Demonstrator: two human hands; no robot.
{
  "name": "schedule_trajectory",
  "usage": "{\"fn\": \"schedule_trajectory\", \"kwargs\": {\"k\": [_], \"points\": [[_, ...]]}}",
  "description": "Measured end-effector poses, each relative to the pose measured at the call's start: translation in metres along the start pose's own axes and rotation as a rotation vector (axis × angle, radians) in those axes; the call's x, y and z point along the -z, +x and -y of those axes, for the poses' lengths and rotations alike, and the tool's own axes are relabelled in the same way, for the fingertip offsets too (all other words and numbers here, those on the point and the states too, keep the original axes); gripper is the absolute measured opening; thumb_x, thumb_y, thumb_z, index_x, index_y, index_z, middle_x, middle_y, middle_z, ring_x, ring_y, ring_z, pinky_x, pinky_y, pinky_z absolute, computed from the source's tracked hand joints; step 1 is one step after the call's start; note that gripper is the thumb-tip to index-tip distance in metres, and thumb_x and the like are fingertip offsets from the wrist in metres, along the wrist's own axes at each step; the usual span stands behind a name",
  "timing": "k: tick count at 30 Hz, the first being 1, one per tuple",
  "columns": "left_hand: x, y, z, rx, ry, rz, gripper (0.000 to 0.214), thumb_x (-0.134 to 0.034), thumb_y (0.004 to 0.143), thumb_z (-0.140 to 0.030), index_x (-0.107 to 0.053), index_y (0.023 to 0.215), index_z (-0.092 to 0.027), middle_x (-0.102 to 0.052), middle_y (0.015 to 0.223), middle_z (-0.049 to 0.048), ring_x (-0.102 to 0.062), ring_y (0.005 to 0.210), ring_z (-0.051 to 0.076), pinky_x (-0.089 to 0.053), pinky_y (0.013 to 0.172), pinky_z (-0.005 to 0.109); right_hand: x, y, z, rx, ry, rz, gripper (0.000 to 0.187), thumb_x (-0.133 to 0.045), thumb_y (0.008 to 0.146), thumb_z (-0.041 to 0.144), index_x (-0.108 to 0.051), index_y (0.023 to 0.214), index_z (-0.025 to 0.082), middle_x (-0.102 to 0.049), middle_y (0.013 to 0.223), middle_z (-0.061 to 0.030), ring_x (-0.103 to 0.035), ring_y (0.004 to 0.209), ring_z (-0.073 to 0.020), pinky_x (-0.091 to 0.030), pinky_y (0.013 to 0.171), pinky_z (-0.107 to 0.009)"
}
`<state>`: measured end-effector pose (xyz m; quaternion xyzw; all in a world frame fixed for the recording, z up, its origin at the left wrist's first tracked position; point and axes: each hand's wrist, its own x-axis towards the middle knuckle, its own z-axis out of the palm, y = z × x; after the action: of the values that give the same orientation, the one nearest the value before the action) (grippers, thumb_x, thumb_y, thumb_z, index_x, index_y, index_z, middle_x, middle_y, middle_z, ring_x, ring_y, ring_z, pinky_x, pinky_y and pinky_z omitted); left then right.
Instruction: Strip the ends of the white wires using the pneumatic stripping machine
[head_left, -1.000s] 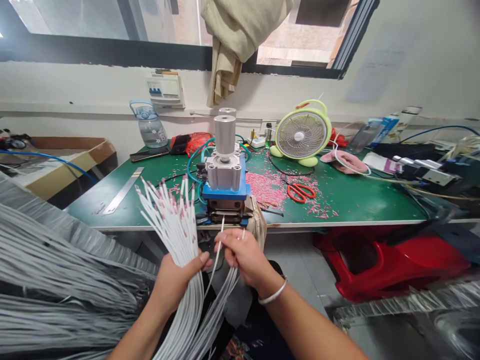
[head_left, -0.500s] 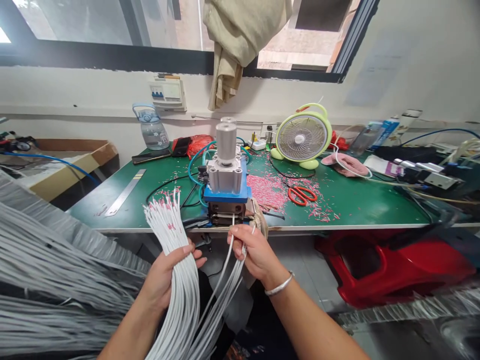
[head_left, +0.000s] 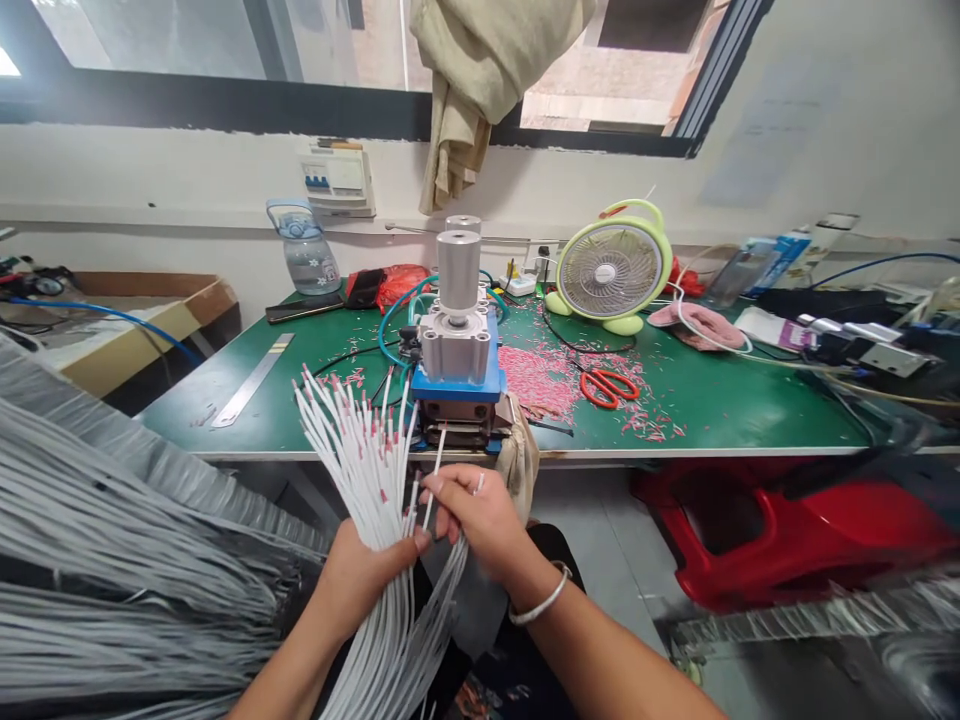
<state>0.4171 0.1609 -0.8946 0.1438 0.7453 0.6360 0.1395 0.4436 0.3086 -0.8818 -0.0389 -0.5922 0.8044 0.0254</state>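
Observation:
My left hand (head_left: 366, 572) grips a thick bundle of white cables (head_left: 360, 455) whose pink-tipped ends fan upward. My right hand (head_left: 472, 515) is closed in a pinch on a single white cable (head_left: 433, 472) and holds a few more white cables below it. The pinched cable's tip points up toward the front slot of a small press (head_left: 459, 375) with a blue plate and a silver cylinder on top, clamped at the near edge of the green table (head_left: 720, 410). A metal bangle sits on my right wrist.
Pink insulation scraps (head_left: 536, 375), red scissors (head_left: 606, 388), a green desk fan (head_left: 611, 268), a steel ruler (head_left: 251, 380), a water bottle (head_left: 304, 248) and a phone lie on the table. A big heap of grey-white cables (head_left: 112, 540) fills the left. A red stool (head_left: 780, 530) stands under the table on the right.
My right hand pushed a cable up into the press, then drew back down beside the left hand's bundle. The bundle dipped and rose again.

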Motion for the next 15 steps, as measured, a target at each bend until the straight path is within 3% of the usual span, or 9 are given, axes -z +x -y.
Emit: {"fn": "schedule_trajectory", "kwargs": {"k": [3,7,15], "points": [[0.004,-0.002,-0.002,0.093,-0.175,-0.116,0.020,-0.069,0.058,-0.025,-0.057,0.065,-0.012,-0.059,0.058,0.0002,-0.058,0.058,0.016,-0.047,0.062,0.029,0.004,-0.001,0.007,-0.023,0.174,-0.033,0.027,-0.059,0.070,0.038,-0.057,0.072,0.012,-0.056,0.051,0.0005,-0.042,0.030,-0.0049,-0.026,0.029,-0.015],[0.009,0.001,-0.010,0.239,-0.453,-0.299,0.031,-0.073,0.052,-0.021,-0.053,0.074,-0.014,-0.060,0.057,-0.0020,-0.060,0.052,0.015,-0.051,0.057,0.029,0.010,-0.005,0.015,-0.131,0.273,0.085,0.027,-0.058,0.070,0.036,-0.056,0.063,0.010,-0.055,0.046,-0.0017,-0.044,0.028,-0.0071,-0.028,0.027,-0.015],[0.012,0.005,-0.025,0.231,-0.560,-0.344,0.028,-0.071,0.054,-0.013,-0.054,0.076,-0.014,-0.061,0.055,-0.0016,-0.060,0.049,0.014,-0.053,0.053,0.026,0.011,0.005,0.020,-0.113,0.435,-0.104,0.028,-0.063,0.066,0.037,-0.053,0.063,0.011,-0.053,0.045,0.0012,-0.042,0.028,-0.0052,-0.032,0.029,-0.015]]}}
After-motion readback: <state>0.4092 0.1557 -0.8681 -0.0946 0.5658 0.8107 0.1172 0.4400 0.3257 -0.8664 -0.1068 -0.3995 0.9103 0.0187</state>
